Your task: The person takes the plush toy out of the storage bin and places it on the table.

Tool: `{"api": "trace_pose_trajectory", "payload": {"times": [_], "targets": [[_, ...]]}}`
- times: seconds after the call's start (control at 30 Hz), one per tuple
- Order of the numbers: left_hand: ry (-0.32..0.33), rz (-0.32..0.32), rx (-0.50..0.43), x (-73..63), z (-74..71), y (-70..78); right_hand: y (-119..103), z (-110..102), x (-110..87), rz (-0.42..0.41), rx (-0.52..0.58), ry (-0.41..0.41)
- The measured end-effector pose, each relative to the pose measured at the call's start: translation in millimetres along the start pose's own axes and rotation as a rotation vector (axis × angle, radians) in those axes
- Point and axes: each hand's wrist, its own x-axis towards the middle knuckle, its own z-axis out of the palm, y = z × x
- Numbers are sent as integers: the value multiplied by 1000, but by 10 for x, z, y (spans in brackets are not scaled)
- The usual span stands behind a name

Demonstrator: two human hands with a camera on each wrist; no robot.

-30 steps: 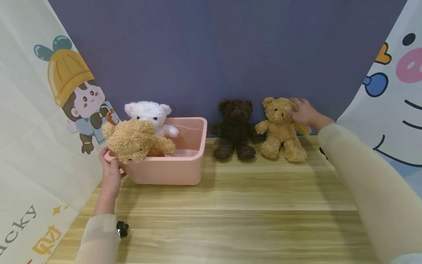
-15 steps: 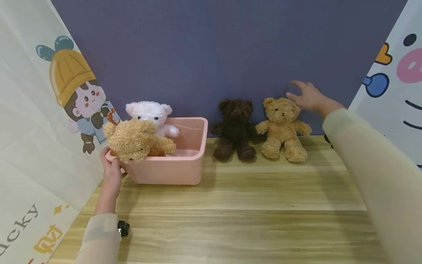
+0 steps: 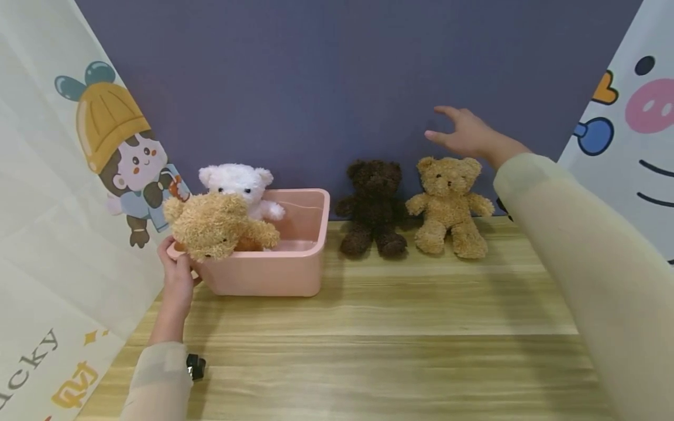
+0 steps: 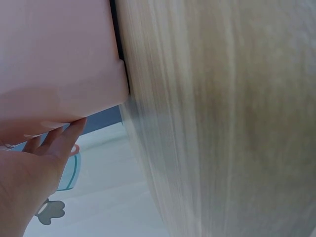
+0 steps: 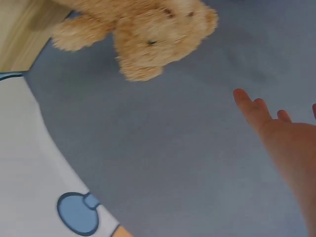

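Observation:
A pink plastic storage bin [image 3: 263, 275] stands at the left of the table. My left hand [image 3: 178, 278] holds it at its left end by the rim; in the left wrist view the fingers [image 4: 64, 140] lie against the bin's end wall. Inside sit a white teddy bear [image 3: 239, 178] and a tan teddy bear [image 3: 210, 225] that leans over the front rim. My right hand [image 3: 468, 134] hovers with nothing in it, fingers spread, above a second tan teddy bear [image 3: 447, 202]. Left of that bear sits a dark brown teddy bear [image 3: 375, 204].
A dark blue-grey backdrop [image 3: 337, 76] rises behind the bears and the bin. Printed white cloths flank the scene, one on the left [image 3: 42, 204] and one on the right [image 3: 621, 175]. The wood-grain table [image 3: 368, 351] stretches in front.
My right hand has let go of the right tan bear's head, risen, and drifted left above it. My left hand, the bin and the bears keep their places.

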Motion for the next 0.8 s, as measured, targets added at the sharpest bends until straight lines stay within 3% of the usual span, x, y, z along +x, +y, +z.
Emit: {"api": "trace_pose_trajectory", "payload": {"times": [0.3,0.8], "targets": [[-8,-10,-11,17,-10,-4,-475,93,100,-63,43,-14],[-8,-22,-21,32,-36,-11,-1211,553,237,-160,98,-26]]}}
